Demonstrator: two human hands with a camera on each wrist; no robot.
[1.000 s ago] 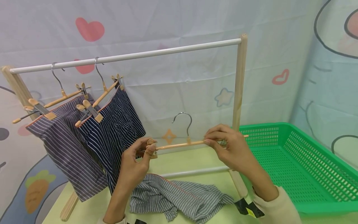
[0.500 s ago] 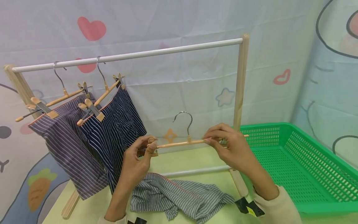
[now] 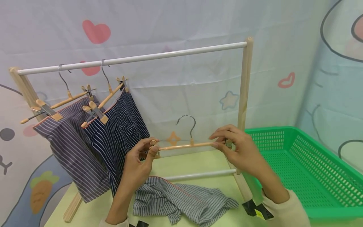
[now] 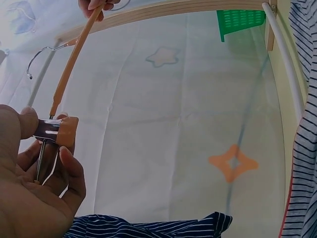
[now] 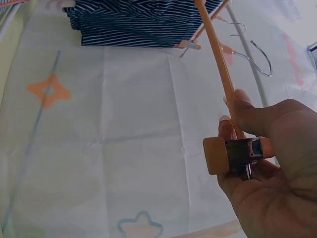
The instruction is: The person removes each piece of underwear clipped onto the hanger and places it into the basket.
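A clip hanger [image 3: 184, 146] with an orange-tan bar and an upright metal hook is held level between my hands. My left hand [image 3: 135, 162] pinches the clip [image 4: 57, 130] at its left end, thumb on one side and fingers on the other. At the other end, my right hand [image 3: 241, 148] grips the bar between thumb and fingers, right beside the second clip [image 5: 233, 153]. Both clips carry no cloth. Below the hanger, grey striped shorts [image 3: 184, 198] with an orange-red waist edge lie crumpled on the table.
A rack with a white rail [image 3: 170, 54] stands behind. On its left hang purple-grey striped shorts [image 3: 76, 151] and navy striped shorts [image 3: 119, 129], each clipped to a hanger. A green basket [image 3: 320, 212] sits at the right. The rack's lower white bar [image 3: 201, 174] crosses behind the grey shorts.
My right hand has slid slightly right along the bar towards the clip, and more of that clip shows. The left hand keeps its pinch. The head view has shifted slightly.
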